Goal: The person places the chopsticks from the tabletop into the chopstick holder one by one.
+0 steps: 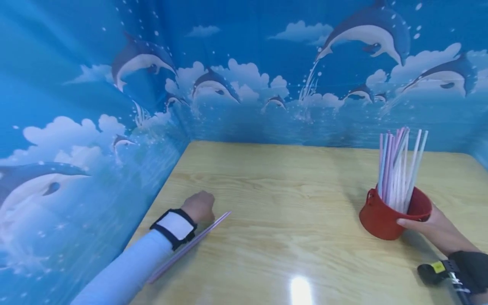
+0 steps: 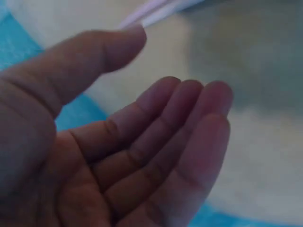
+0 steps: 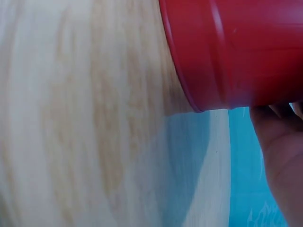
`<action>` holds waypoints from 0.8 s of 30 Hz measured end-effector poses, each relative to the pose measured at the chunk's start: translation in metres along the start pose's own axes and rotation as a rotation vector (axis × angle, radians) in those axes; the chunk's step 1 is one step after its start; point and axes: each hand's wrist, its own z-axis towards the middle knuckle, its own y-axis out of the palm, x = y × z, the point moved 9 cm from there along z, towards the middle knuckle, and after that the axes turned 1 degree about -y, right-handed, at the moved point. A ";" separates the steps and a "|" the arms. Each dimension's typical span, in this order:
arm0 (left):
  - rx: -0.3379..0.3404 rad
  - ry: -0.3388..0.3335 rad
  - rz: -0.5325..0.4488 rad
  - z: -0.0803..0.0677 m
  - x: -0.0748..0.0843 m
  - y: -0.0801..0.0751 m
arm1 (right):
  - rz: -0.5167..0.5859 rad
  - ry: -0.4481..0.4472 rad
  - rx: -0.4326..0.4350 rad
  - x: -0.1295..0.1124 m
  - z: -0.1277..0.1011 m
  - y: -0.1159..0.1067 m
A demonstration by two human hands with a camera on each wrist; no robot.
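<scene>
My left hand [image 1: 198,206] rests on the wooden table [image 1: 289,186] near its left edge. In the left wrist view the palm of this left hand [image 2: 156,99] is bare and its fingers are loosely straight, holding nothing. A pale pink straw [image 1: 190,245] lies flat on the table beside that hand and under the wrist; the straw [image 2: 151,9] shows just past the thumb tip. At the right, my right hand [image 1: 434,228] grips a red cup [image 1: 381,220], thumb along its near wall. The cup stands upright with several pastel straws [image 1: 398,169] in it. The right wrist view shows the red cup [image 3: 236,47] close up with my right hand [image 3: 281,156] beside it.
A blue dolphin-print backdrop [image 1: 244,84] walls the table at the back and on the left [image 1: 76,169]. A glare spot [image 1: 301,290] lies on the table near its front edge.
</scene>
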 end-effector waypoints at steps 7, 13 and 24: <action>-0.010 -0.039 -0.039 -0.005 -0.012 0.025 | 0.001 -0.011 0.009 0.002 -0.003 -0.002; 0.074 0.022 0.029 -0.006 0.002 0.028 | 0.018 0.006 0.009 -0.004 -0.008 0.001; 0.427 0.270 -0.178 -0.013 0.037 -0.108 | 0.032 -0.003 0.004 -0.009 -0.008 0.001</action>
